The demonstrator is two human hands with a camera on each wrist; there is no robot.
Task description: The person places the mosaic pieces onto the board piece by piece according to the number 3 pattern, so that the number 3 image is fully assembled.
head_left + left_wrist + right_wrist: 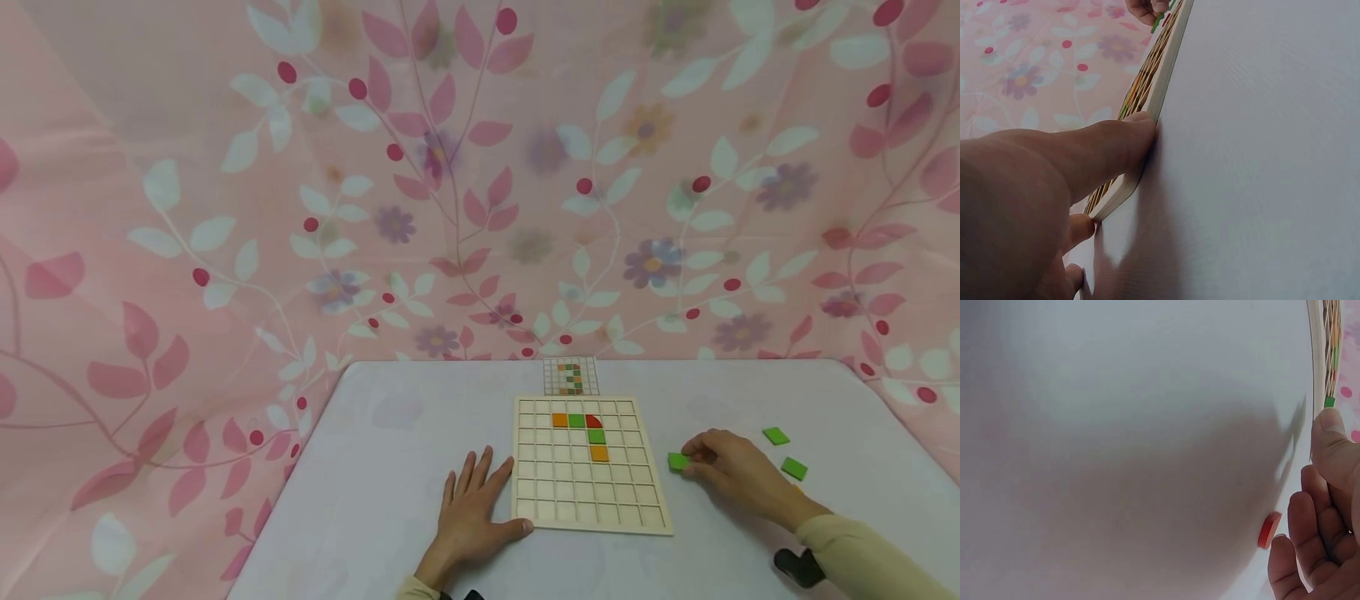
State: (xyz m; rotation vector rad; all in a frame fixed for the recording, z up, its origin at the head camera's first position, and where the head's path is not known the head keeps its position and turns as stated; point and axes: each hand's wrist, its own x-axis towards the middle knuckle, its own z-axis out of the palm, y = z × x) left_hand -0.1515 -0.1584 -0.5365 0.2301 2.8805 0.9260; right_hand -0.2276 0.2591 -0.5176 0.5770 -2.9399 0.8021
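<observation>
A wooden grid board lies on the table. One row holds an orange tile, a green tile and a red rounded tile; a second green tile and a second orange tile run down below the red one. My left hand spreads its fingers along the board's left side, its thumb against the near left corner. Right of the board, my right hand pinches a green square tile between thumb and fingers, raised off the table in the right wrist view.
A small pattern card with a coloured grid stands behind the board. Two loose green tiles, one farther and one nearer, lie right of my right hand. A red tile lies by its fingers. Floral cloth hangs behind the table.
</observation>
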